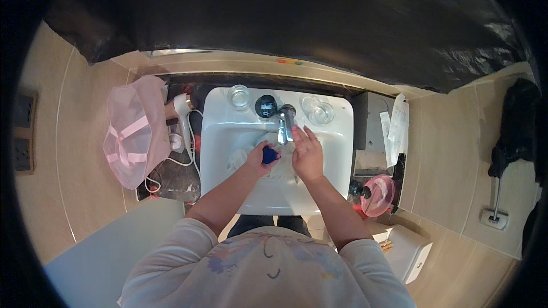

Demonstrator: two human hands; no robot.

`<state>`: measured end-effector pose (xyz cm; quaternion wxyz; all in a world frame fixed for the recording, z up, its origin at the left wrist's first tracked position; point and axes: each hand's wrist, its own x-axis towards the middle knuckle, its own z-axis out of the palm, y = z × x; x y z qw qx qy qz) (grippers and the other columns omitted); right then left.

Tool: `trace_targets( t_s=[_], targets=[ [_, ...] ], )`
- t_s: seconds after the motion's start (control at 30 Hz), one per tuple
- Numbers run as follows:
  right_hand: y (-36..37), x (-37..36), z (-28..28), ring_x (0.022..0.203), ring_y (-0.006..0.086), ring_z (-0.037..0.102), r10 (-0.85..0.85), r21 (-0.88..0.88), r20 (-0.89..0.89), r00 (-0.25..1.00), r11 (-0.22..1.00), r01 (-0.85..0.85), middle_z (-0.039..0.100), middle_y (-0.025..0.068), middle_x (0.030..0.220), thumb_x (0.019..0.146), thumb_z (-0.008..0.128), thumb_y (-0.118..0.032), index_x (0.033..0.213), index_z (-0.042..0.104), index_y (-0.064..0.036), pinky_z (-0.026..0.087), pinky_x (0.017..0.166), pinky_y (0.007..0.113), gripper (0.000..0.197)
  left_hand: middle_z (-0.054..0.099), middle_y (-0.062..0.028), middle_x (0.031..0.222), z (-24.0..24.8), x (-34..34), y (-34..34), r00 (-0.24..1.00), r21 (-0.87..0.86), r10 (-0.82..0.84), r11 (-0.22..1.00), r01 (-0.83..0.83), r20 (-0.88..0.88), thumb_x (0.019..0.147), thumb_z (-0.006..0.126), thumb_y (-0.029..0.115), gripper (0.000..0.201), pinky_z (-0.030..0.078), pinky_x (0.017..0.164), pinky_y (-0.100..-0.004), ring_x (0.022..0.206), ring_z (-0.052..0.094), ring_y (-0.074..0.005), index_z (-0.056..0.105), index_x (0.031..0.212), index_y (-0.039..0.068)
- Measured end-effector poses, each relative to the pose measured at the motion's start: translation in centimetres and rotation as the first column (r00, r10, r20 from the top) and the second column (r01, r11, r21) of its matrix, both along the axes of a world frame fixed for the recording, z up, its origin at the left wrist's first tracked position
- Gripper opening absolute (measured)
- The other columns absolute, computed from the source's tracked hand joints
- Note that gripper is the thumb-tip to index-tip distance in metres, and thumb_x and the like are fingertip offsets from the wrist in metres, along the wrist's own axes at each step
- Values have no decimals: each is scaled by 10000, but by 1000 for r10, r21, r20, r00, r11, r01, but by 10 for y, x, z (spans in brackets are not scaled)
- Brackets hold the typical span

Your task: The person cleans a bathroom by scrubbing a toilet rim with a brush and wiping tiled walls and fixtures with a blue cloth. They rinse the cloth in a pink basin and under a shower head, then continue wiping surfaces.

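Note:
Over the basin of a white sink (337, 194), my left hand (258, 159) is closed round a small dark blue object (269, 154); its kind is hard to make out. My right hand (307, 155) is beside it, fingers stretched out toward the metal faucet (287, 120) and empty. Its fingertips are close to the faucet lever; I cannot tell whether they touch it. Under my left hand, a whitish, wet-looking cloth or film (235, 158) lies in the basin. A round black object (266, 106) stands on the rim left of the faucet.
Clear glass or plastic cups stand on the sink's rim, one (238, 97) at the left and another (321, 113) at the right. Left are a pink bag (134, 134) and a white hair dryer (181, 105) with its cord. A grey box (370, 120) and a pink bowl (379, 195) are right.

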<state>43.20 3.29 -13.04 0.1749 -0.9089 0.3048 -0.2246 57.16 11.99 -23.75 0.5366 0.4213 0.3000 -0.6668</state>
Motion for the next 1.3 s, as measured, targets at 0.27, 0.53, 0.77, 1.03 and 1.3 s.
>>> trace_targets(
  t_s=[0.27, 0.53, 0.77, 1.03, 1.3],
  targets=[
    [59, -20, -32, 1241, 380, 417, -151, 521, 173, 973, 853, 40, 431, 223, 1340, 756, 684, -164, 1381, 350, -46, 326, 1051, 457, 718, 603, -137, 1007, -43, -31, 26, 988, -513, -156, 849, 123, -21, 958, 469, 294, 301, 521, 843, -373, 952, 609, -266, 546, 1098, 39],
    [57, -34, -49, 1130, 344, 515, -363, 678, -75, 929, 665, 315, 577, 184, 1148, 874, 543, -252, 1159, 599, -96, 387, 972, 465, 330, 558, -110, 1232, 66, -52, -4, 892, -439, -358, 872, 215, -275, 890, 317, 656, 686, 347, 1046, -454, 1169, 510, -275, 535, 1184, 76],
    [61, -37, -34, 912, 391, 595, -590, 680, 20, 807, 600, 422, 624, 218, 956, 893, 527, -223, 1001, 630, -15, 477, 797, 449, 256, 600, -71, 1131, 70, -77, -14, 903, -346, -392, 883, 316, -175, 883, 374, 659, 585, 384, 1005, -426, 1098, 545, -244, 574, 1027, 129],
    [55, -50, -27, 862, 383, 626, -497, 680, -238, 835, 529, 509, 654, 230, 895, 965, 316, -370, 925, 650, -9, 477, 791, 472, 494, 613, -38, 1029, 34, -83, -21, 896, -345, -442, 850, 399, -52, 937, 407, 545, 435, 411, 977, -414, 1040, 562, -220, 580, 937, 146],
    [55, -55, -39, 832, 356, 650, -203, 652, -330, 922, 657, 378, 660, 219, 948, 967, 327, -352, 959, 642, 2, 505, 751, 460, 473, 584, -25, 951, 85, -89, -5, 848, -252, -528, 814, 523, 51, 967, 358, 518, 435, 442, 912, -417, 974, 555, -203, 548, 1049, 135]
  ],
)
